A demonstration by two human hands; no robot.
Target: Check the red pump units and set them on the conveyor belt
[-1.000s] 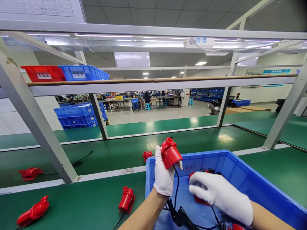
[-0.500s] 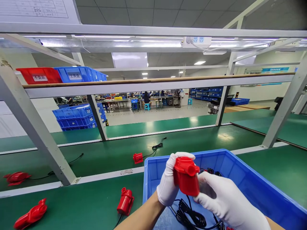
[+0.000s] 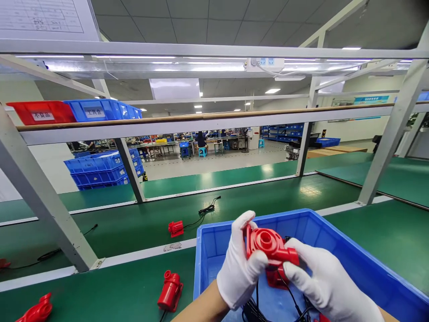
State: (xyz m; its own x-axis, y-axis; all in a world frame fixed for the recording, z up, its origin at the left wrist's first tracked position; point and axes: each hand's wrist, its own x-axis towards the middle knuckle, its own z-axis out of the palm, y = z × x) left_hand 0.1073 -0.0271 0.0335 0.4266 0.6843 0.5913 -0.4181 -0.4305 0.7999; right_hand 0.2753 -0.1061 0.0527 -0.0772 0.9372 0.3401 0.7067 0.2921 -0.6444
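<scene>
Both my hands wear white gloves and hold one red plastic pump [image 3: 267, 241] above a blue bin [image 3: 214, 250]. My left hand [image 3: 239, 264] grips it from the left, thumb in front and fingers behind. My right hand [image 3: 325, 279] closes its thumb and fingers around the spout on the right side. The pump's round opening faces up and toward me. Just below it shows another red part [image 3: 277, 279]; whether it belongs to the same pump I cannot tell. Black cable [image 3: 253, 308] lies coiled in the bin, partly hidden by my hands.
A red pump [image 3: 170, 291] lies left of the bin on the green surface, with another red piece [image 3: 36, 308] farther left. Beyond the white strip lies a corded pump [image 3: 176, 228]. Metal posts [image 3: 50, 214] rise nearby. Red [image 3: 42, 112] and blue [image 3: 100, 110] boxes sit on the shelf.
The pump in my hands has been tilted so its round opening turns toward me, with the spout to the right. The corded pumps beyond the strip have shifted left. My view has moved slightly.
</scene>
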